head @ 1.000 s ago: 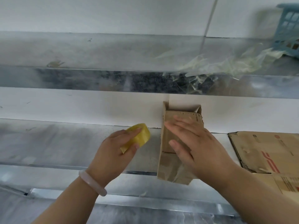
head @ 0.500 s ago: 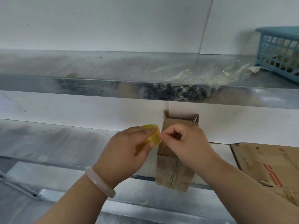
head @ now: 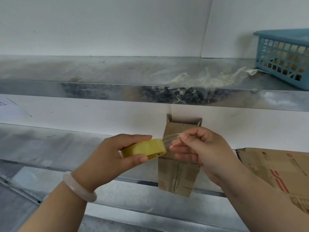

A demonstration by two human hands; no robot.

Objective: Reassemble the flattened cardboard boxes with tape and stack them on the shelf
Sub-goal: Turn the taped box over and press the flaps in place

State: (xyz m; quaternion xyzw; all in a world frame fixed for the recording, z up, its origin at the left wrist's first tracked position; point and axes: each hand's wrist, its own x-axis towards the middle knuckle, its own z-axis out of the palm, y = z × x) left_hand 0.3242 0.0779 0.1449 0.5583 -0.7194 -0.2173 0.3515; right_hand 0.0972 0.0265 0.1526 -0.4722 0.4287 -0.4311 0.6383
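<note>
Two hands close: L grip (head: 107, 156) clasps tape roll (head: 143, 148), R grip (head: 205, 148) pinches tape end (head: 170, 139).

Matt cardboard box (head: 178, 174), glossy tape (head: 143, 149), metal shelf (head: 50, 146)

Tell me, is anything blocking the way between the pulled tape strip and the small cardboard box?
Nothing visible does. The right hand pinches the tape strip, drawn from the yellow tape roll in the left hand, directly in front of the cardboard box.
</note>
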